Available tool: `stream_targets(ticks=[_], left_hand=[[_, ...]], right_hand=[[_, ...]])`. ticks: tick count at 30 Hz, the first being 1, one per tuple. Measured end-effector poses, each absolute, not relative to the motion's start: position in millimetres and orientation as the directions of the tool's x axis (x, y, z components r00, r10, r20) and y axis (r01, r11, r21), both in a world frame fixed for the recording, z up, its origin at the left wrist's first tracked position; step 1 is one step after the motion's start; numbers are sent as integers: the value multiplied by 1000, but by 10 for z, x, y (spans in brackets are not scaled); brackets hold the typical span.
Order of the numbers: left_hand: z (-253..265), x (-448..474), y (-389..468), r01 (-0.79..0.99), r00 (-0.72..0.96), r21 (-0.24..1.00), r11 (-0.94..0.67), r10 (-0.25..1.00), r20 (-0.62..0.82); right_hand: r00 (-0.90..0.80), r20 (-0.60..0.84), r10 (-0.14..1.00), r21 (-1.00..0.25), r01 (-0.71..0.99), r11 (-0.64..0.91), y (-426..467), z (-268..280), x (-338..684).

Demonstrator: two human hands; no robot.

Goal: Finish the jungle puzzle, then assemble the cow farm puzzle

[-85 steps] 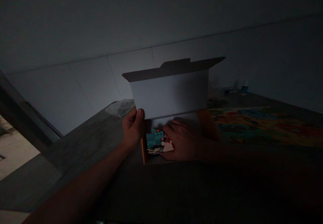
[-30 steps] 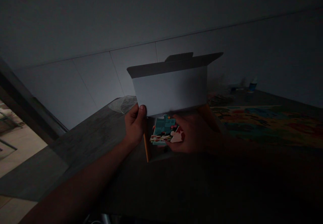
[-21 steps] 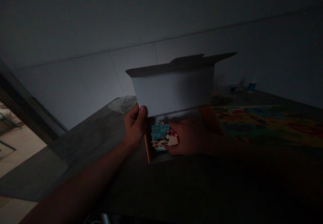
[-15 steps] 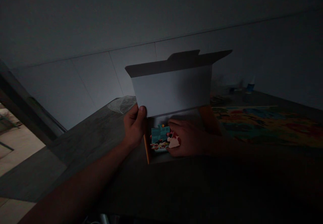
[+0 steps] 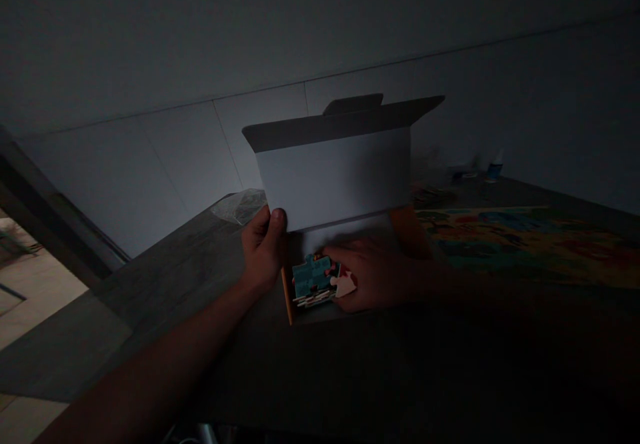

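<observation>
Puzzle pieces [image 5: 313, 276], stacked several deep, sit inside the left end of one open cardboard box [image 5: 287, 297]; the layers overlap too closely for me to count. Teal faces show on top, and one pink piece [image 5: 344, 285] lies at the right end. One right hand [image 5: 370, 274] reaches into the box from the right, back upward, forearm low and nearly level in shadow. Its forefinger runs along the far side of the stack and its thumb lies at the near side, pinching that end between them; the state of the remaining fingers I cannot tell. Whether the stack bears on the box floor is likewise unclear. One left hand [image 5: 263, 247] grips the box's left wall, forearm rising from the lower left, thumb pressed on the edge beside the lid, fingers curled together around the outside. The box has one raised lid [image 5: 335, 181], white inside, carrying one flap with one tab; two orange side walls are visible. Beyond, on one grey table [image 5: 185, 264], I record one clear plastic wrapper [image 5: 239, 205] to the left, one multicoloured sheet [image 5: 510, 237] to the right, and one bottle [image 5: 495, 167] with a blue label near the wall [image 5: 275, 127].
</observation>
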State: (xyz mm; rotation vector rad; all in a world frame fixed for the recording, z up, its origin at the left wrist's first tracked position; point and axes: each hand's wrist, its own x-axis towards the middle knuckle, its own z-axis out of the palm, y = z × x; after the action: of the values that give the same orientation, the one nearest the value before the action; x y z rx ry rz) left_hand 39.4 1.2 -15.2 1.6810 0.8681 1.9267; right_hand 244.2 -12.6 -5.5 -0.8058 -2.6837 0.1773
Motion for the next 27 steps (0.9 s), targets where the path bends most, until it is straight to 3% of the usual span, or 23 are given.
stream_targets(ticks=[10, 19, 23, 27], left_hand=[[-164, 401, 24, 75, -149, 693, -717, 679, 719], [-161, 397, 25, 65, -149, 703, -709, 689, 709], [-154, 400, 21, 98, -162, 693, -714, 676, 719], [-140, 408, 10, 92, -161, 704, -704, 687, 708]], right_hand=[[-797, 310, 519, -226, 468, 854, -72, -85, 2454], [-744, 304, 595, -278, 528, 802, -105, -120, 2409], [-775, 308, 551, -214, 508, 834, -116, -88, 2392], [-759, 289, 584, -208, 546, 812, -124, -97, 2379]])
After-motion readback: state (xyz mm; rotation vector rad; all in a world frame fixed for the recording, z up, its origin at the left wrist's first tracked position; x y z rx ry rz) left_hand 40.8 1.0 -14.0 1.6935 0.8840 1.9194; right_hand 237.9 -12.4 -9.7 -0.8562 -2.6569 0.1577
